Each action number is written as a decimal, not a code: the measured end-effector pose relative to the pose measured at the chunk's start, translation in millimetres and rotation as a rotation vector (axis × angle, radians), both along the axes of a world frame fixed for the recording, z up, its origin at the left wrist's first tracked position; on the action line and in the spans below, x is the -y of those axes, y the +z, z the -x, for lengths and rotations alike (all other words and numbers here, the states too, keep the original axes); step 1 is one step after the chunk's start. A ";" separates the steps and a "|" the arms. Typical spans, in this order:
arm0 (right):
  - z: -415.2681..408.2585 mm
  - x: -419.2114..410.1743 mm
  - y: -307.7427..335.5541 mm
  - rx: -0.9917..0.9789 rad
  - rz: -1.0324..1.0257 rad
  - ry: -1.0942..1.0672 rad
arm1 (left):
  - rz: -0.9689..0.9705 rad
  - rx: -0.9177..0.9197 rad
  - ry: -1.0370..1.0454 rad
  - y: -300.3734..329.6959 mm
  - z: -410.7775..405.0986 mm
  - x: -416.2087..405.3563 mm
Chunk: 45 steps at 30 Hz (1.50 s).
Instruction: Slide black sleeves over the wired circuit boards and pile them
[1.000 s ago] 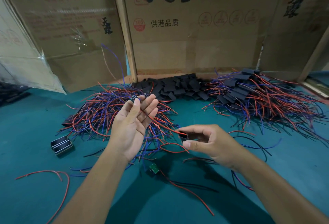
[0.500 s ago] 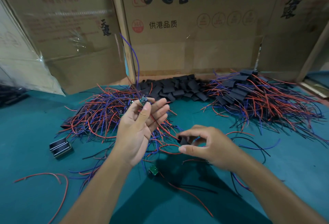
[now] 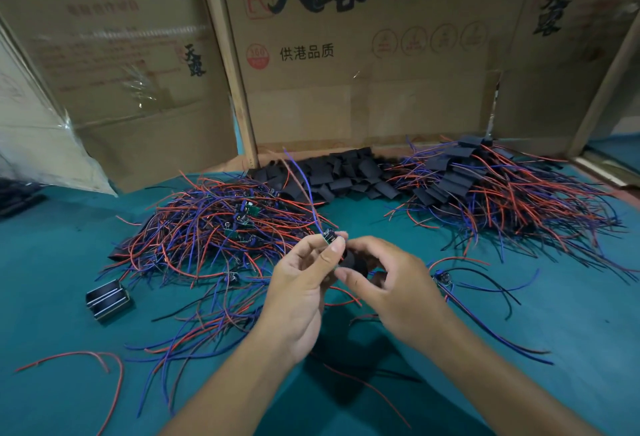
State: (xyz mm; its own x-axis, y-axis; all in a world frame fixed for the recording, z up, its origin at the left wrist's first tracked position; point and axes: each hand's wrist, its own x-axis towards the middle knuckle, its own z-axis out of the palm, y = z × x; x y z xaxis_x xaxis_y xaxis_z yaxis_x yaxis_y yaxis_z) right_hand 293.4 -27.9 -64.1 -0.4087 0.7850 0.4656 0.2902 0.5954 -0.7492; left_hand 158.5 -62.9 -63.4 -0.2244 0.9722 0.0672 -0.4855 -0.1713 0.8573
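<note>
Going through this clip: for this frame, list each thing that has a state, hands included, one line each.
Left hand: pinches a circuit board, its wires pointing up.
Right hand: holds a black sleeve just below the board, not yet over it.
Left pile: bare wired boards.
Middle pile: loose sleeves.
Right pile: sleeved boards.

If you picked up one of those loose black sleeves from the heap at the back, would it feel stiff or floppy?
Probably light and soft: the black sleeves lie flat and creased in a loose heap. The one the right hand pinches looks squeezed open, so likely springy and unlikely to roll.
</note>
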 end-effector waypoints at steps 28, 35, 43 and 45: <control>-16.1 -7.3 6.1 0.202 -0.383 -0.053 | -0.112 -0.527 -0.010 1.5 33.9 0.0; -16.4 -6.0 8.0 0.204 -0.355 -0.028 | -0.167 -0.553 -0.011 0.0 29.2 0.1; -15.9 -5.2 7.3 0.221 -0.349 -0.025 | -0.107 -0.439 0.053 -8.1 25.1 -4.2; -15.1 -4.1 6.7 0.233 -0.352 -0.025 | -0.063 -0.383 0.060 -12.1 21.6 -4.6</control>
State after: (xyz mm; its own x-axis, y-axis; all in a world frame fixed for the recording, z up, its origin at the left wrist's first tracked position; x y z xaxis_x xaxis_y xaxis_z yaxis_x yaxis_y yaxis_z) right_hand 308.5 -23.8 -57.4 -0.5175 0.6056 0.6045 0.4457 0.7939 -0.4136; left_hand 136.9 -58.3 -75.4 -0.2276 0.9495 0.2161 -0.1198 -0.2476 0.9614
